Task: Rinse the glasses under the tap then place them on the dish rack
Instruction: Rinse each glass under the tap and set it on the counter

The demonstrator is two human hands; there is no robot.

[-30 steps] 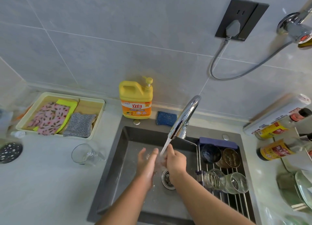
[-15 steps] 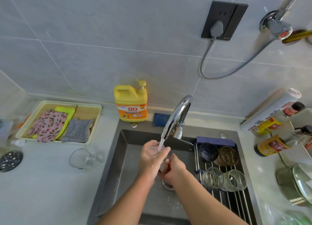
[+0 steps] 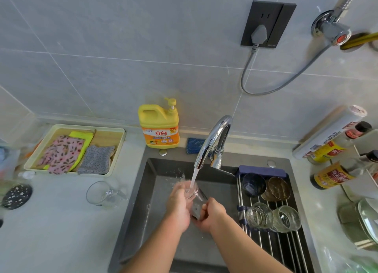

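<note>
While water streams from the curved chrome tap [image 3: 212, 137] into the clear drinking glass [image 3: 196, 199], tilted over the dark grey sink [image 3: 143, 201], the left hand [image 3: 178, 207] curls round its upper part and the right hand [image 3: 213, 214] clamps its base. Beside them the steel-rod dish rack [image 3: 266, 244] holds a dark blue glass [image 3: 253, 183] and an amber glass [image 3: 279, 188]; a clear glass mug [image 3: 100, 193] sits on the pale counter [image 3: 61, 221]

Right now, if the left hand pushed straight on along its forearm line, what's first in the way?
The left hand grips the glass, which would travel with it. Beyond that, the water stream comes first, then the tap spout, though the spout likely sits higher; depth unclear.
</note>
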